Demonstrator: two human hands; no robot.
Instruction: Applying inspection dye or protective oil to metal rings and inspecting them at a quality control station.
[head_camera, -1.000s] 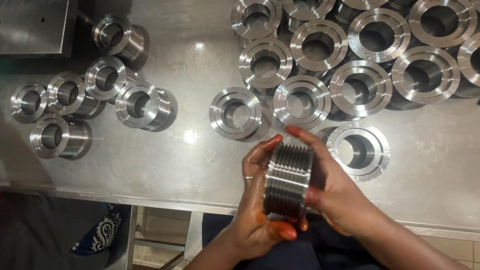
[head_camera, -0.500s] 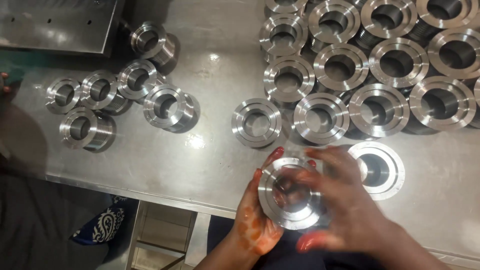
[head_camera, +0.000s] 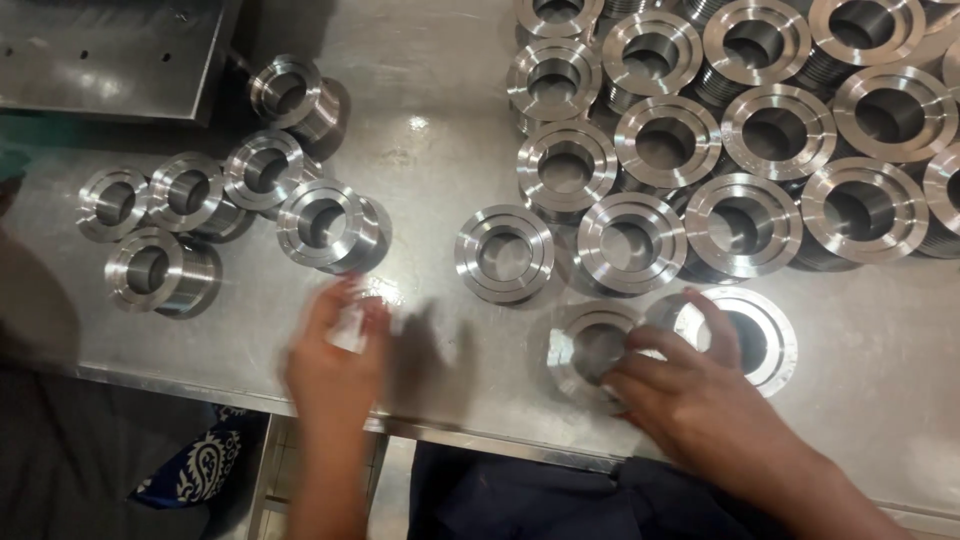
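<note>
Nearest the front edge of the steel table (head_camera: 200, 345), the right hand (head_camera: 690, 400) rests on a machined steel ring (head_camera: 590, 350). The ring lies flat on the table with its bore facing up, just inside the front edge and right of centre. The fingers (head_camera: 650, 365) curl over the near rim of the ring and press on it. Whether they close fully around the part cannot be told, since the hand covers that side.

The left hand (head_camera: 335, 365) hovers over the table left of centre, close to the front edge. Its fingers are spread loosely and appear to hold nothing, but motion blur prevents a firm reading.

Judged from this position, the step in hand is setting the ring down on the table. The next move calls for the right hand to release cleanly without dragging the ring against the flat flanged ring (head_camera: 740, 335) just beside it on the right.

Further back, a single ring (head_camera: 505, 252) stands apart near the table centre. Behind it, a dense group of rings (head_camera: 745, 130) fills the far right area. The top and right picture edges cut this group off. On the left side stands a smaller cluster of taller sleeves (head_camera: 230, 205).

A steel plate (head_camera: 105, 55) occupies the far left corner, only partly in view. Patterned blue cloth (head_camera: 195, 470) shows below the front edge.
</note>
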